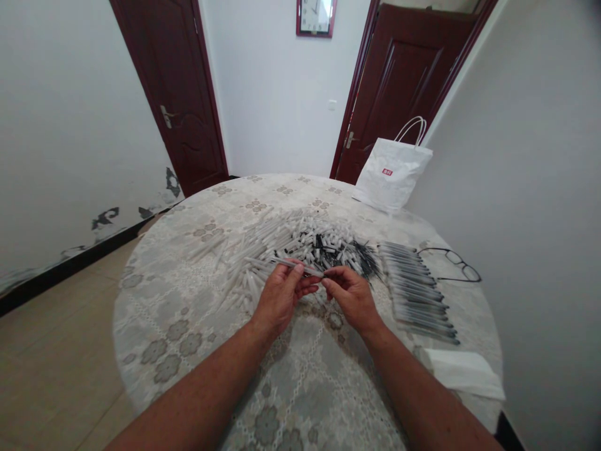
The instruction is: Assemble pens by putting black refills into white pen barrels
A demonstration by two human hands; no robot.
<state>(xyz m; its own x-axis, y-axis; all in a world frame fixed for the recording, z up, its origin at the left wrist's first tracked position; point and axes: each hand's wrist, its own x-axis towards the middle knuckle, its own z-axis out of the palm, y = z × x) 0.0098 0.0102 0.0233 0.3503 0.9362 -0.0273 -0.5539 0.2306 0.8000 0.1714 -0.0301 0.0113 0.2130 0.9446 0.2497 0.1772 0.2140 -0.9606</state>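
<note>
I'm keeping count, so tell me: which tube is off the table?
The tube held between the left hand and right hand; the others lie in the pile or the row beside it.

A round counter with a pale patterned cloth of grey-beige flowers [178,388] stands near plain white walls [277,81]. Beyond it are two dark reddish-brown panelled wooden doors with silvery lever handles, one at left [171,75] and one at right [399,75]. Between them hang a red-framed rectangular clock [315,17] and a small white wall switch [332,105]. Dark patches mark the lower left wall [66,144] above a black skirting strip [70,266] and beige floor tiles [61,357]. The light looks soft and even.
</note>
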